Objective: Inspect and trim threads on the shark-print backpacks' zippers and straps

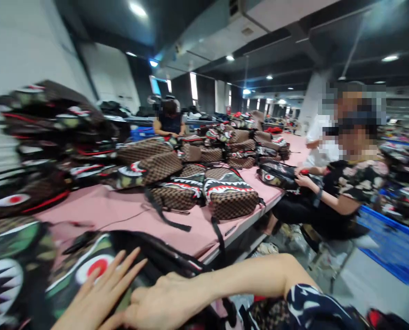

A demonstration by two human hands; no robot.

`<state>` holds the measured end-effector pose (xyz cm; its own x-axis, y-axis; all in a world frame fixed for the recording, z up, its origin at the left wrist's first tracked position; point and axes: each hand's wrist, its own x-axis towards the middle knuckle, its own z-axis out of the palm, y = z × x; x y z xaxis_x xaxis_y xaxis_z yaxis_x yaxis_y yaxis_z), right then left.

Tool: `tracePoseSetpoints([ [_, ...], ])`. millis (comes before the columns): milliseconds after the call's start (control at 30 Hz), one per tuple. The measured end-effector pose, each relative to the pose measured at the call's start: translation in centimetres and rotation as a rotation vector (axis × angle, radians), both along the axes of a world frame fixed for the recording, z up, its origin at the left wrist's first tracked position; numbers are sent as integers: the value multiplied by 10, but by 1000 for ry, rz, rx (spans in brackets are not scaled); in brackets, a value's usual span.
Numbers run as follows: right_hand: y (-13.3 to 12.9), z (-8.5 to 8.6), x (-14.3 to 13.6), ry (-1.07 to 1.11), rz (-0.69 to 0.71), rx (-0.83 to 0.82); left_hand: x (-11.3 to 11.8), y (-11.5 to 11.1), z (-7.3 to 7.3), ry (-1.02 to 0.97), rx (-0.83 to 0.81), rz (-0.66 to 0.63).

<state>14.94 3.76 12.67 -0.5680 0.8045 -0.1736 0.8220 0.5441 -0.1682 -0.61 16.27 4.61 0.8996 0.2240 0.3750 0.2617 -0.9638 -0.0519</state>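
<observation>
A backpack (63, 279) with a green camouflage panel, checked brown fabric and a red-and-white eye lies before me at the near edge. My left hand (104, 288) rests across its front with fingers stretched and spread, beside the eye. Close by on the right, my right hand (159, 298) is bent in against the bag with curled fingers. Whatever those fingers hold is hidden under the hand. The bag's black side (156, 250) shows behind both hands. Another backpack (8, 270) with a toothed shark mouth is at the left, cut off by the frame.
Two checked shark-mouth backpacks (230, 195) lie on the pink table (122, 211), straps hanging toward its edge. Bags are stacked high at the left (53, 114). A seated person (342, 192) handles a black bag (276, 174); another person (170, 121) sits behind. A blue crate (390, 247) stands right.
</observation>
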Motion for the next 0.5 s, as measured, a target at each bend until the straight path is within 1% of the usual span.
tracePoseSetpoints([
  [33, 8, -1, 1, -28, 44, -25, -9, 1, 0, 39, 1, 23],
  [67, 13, -1, 0, -58, 81, -42, -12, 0, 0, 85, 3, 41],
  [100, 15, -2, -2, -84, 99, -60, -11, -2, 0, 130, 7, 58],
  [200, 14, -7, -9, -173, 41, -116, 6, -9, -1, 196, 28, 124],
  [267, 12, -14, -8, -188, -16, -142, 17, -12, 1, 219, 16, 143],
  [333, 12, -25, -2, -86, -34, -129, 22, -13, 3, 243, -13, 134],
  [433, 12, -44, 10, 198, -66, -143, 23, -14, 0, 209, -30, 122],
  [500, 11, -56, 15, 386, -183, -242, 25, -16, -7, 156, -9, 141],
])
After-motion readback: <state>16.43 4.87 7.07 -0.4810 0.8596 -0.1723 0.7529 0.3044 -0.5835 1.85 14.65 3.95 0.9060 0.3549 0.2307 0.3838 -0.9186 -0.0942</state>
